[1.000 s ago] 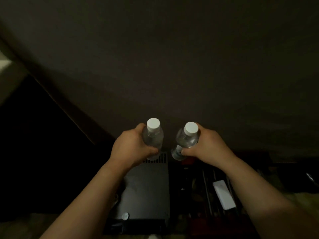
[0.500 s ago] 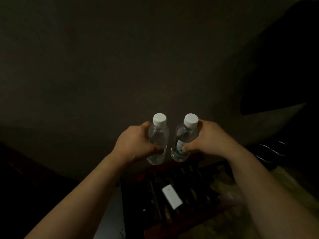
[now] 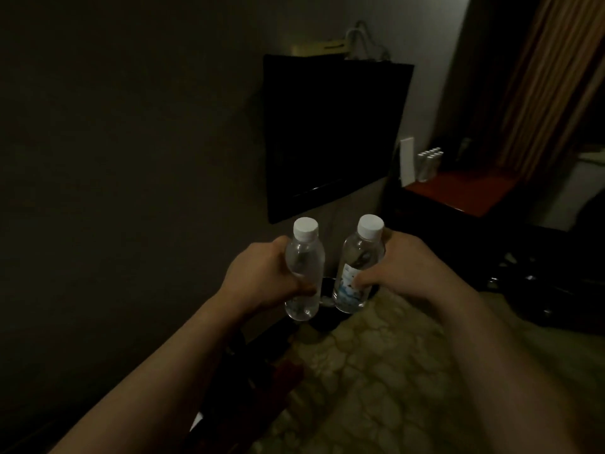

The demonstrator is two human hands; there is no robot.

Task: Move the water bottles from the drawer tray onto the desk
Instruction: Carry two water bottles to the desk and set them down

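Left hand (image 3: 262,276): grip closed around the lower body of a clear left bottle (image 3: 303,273), upright, white cap above the fingers. Right hand (image 3: 402,270): grip closed around the right bottle (image 3: 358,267), labelled, upright, just beside the first, apart from it. Both held in the air over patterned carpet (image 3: 376,371). Dark television (image 3: 334,132) beyond the grips. Far right: reddish surface (image 3: 465,191) carrying a cluster of capped bottles (image 3: 429,162).

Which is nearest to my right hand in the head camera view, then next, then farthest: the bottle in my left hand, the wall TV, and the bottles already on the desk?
From the right hand:
1. Left-hand bottle, just across to the left, held upright.
2. Wall TV, above and ahead on the wall.
3. Bottles on the desk, far right, at the back of the red desk.
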